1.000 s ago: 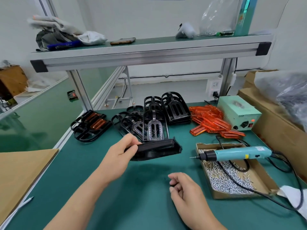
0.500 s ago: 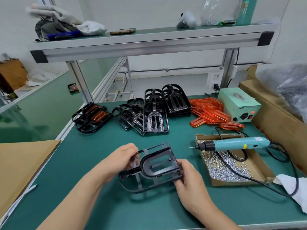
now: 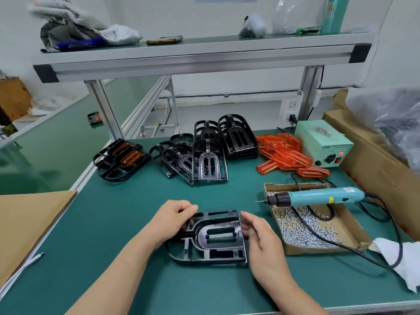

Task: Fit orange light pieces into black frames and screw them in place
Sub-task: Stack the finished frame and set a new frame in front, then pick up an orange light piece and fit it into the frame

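A dark green matted counter (image 3: 102, 228) with a pale metal edge fills the lower view. Near its front lies the flat black plastic frame with a U-shaped centre (image 3: 218, 253). The left grip (image 3: 168, 221), a bare hand, pinches the frame's far left corner with curled fingers. The right grip (image 3: 261, 237) curls its fingers against the frame's right edge.

Further back on the counter sits a loose heap of empty black frames (image 3: 204, 155). To its left is a small stack of frames already fitted with orange pieces (image 3: 120, 160). To its right is a pile of translucent orange light pieces (image 3: 284, 153), touching a pale green power box with a red lit switch (image 3: 322, 144).

A shallow cardboard tray (image 3: 318, 250) of small silver screws (image 3: 302, 230) stands right of the hands. A teal electric screwdriver with a black nose (image 3: 318, 197) lies across the tray's far rim, its black cable trailing over the screws. A crumpled white cloth (image 3: 400, 258) lies by the tray's near right corner.

A brown cardboard sheet (image 3: 27, 221) covers the left end, and a large brown carton (image 3: 372, 160) holding a clear plastic bag (image 3: 391, 119) stands at the right.

Above, an aluminium-framed shelf (image 3: 193, 57) carries bundled grey and white cloths (image 3: 86, 30) and a phone in a brown case (image 3: 164, 40). Behind are white walls with a socket (image 3: 292, 105). A second green-topped bench (image 3: 45, 144) runs off to the left.
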The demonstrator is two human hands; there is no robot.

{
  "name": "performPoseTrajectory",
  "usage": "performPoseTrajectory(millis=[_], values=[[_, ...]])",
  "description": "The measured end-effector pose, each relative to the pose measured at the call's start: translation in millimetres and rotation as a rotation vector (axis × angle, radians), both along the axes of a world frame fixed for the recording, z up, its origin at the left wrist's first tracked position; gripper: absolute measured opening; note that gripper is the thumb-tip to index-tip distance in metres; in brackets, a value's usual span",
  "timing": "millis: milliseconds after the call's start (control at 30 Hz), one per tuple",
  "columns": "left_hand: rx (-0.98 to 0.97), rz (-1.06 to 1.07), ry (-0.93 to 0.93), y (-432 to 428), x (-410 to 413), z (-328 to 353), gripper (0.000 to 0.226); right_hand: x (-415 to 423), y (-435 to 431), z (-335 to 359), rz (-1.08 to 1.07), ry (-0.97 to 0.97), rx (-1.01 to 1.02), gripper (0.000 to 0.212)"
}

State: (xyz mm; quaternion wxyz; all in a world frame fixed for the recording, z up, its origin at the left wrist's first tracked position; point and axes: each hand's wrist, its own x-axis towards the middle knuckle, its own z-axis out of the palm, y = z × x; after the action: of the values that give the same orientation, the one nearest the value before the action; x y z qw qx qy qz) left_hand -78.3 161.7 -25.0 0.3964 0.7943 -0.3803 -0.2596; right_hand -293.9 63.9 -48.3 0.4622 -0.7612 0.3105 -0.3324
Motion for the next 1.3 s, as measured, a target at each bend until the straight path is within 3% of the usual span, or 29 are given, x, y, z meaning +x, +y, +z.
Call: performPoseTrajectory(millis=[200,400,633,733,833,1067,1167,1300], values=[[0.023,0.023,-0.18,-1.2,-1.2,-7.5,0.041,-1.1,0.0,-3.9,-0.003,0.057,-0.066,0.039],[-0.042,-0.019,-0.05,10.0,0.0,-9.3,0.018,-2.0,4.3,-0.5,0.021,0.058,-0.105,0.041],[-0.281,0.073,0.01,21.5,-5.0,-26.5,0.019,-6.0,3.4,27.6,0.062,-0.083,-0.149,0.04],[-0.323,0.08,0.05,21.3,-6.7,-27.5,0.02,-0.9,-31.7,61.5,0.015,-0.136,-0.288,0.036],[-0.355,0.087,0.089,20.7,-6.5,-26.7,0.021,5.2,-97.5,92.0,-0.084,0.093,-0.413,0.032],[-0.361,0.096,0.087,19.7,-6.0,-27.5,0.028,9.0,-237.0,93.1,-0.277,0.929,-0.36,0.039],[-0.355,0.099,0.082,19.7,-6.3,-27.2,0.028,6.1,-260.1,79.0,-0.233,1.091,-0.352,0.037],[-0.311,0.071,0.04,20.3,-8.2,-23.0,0.023,4.4,-276.5,68.4,-0.214,1.125,-0.405,0.037]])
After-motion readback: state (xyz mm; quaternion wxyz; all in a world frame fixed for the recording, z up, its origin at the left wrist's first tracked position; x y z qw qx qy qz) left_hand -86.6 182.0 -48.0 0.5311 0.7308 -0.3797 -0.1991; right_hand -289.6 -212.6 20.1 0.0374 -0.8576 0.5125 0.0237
